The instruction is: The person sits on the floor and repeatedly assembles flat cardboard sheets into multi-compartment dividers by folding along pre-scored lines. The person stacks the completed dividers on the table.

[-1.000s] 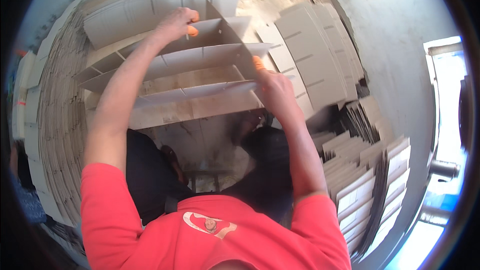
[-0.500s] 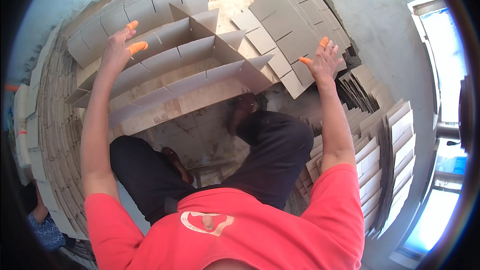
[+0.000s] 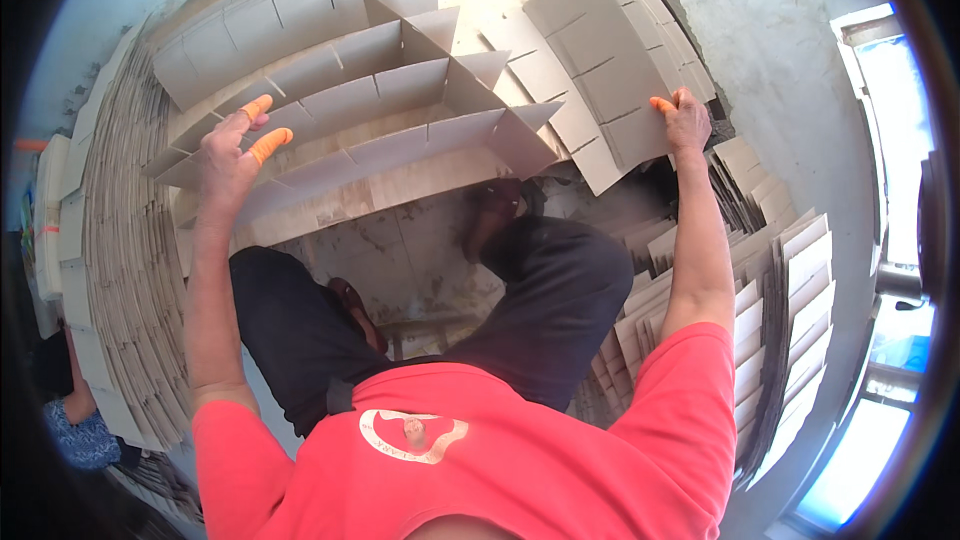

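Orange covers wrap the thumb and a finger of my left hand (image 3: 232, 148). That hand hovers at the left end of a partly assembled cardboard divider grid (image 3: 400, 85), its thumb and fingers apart and holding nothing. Long slotted strips stand upright in the grid, crossed at the right by another strip. Off to the right, my right hand (image 3: 687, 122) pinches the near right edge of a slotted cardboard sheet (image 3: 600, 50) on a fanned pile. One orange finger cover shows on this hand; its other fingertips are partly hidden.
Slotted cardboard pieces (image 3: 290, 15) lean in a row along the back of the wooden tabletop (image 3: 340, 202). Tall cardboard stacks rise at the left (image 3: 120, 240) and lower right (image 3: 745, 340). Another person's arm (image 3: 80, 395) shows at the far left edge. Windows (image 3: 890, 120) are at the right.
My right hand has gone from spread fingers above the pile to a pinch on the sheet's edge. My left hand has come slightly lower, still apart from the grid strips.
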`<action>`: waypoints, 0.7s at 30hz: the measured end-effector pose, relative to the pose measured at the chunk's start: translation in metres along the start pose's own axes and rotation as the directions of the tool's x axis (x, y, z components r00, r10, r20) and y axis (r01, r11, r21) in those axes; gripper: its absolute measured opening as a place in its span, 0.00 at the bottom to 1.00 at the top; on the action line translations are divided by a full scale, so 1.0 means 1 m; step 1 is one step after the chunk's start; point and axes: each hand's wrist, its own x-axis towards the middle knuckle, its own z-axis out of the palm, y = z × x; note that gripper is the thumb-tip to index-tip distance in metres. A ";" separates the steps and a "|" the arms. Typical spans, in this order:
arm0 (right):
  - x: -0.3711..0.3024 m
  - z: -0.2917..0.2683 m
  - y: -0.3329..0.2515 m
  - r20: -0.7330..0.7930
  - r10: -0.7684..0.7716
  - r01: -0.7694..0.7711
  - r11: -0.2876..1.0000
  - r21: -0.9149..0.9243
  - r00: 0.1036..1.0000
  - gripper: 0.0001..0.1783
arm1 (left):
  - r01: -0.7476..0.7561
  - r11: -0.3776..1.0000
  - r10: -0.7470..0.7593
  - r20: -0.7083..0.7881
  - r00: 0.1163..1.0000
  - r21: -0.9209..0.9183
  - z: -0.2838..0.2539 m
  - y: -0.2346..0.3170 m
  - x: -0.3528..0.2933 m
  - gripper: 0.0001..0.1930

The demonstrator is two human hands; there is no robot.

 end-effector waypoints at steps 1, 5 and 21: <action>0.004 -0.004 0.005 0.021 0.016 -0.017 0.999 0.051 1.000 0.15 | 0.006 1.000 -0.006 0.007 1.000 -0.007 0.001 0.004 -0.002 0.27; 0.007 -0.016 0.002 -0.117 0.078 -0.043 0.960 0.275 0.990 0.09 | -0.099 0.994 0.096 -0.052 0.994 -0.053 0.011 0.008 -0.009 0.25; -0.011 -0.106 -0.095 -0.130 -0.059 0.135 0.676 0.724 0.990 0.15 | -0.209 0.977 0.199 0.173 0.965 0.043 0.039 0.025 -0.039 0.24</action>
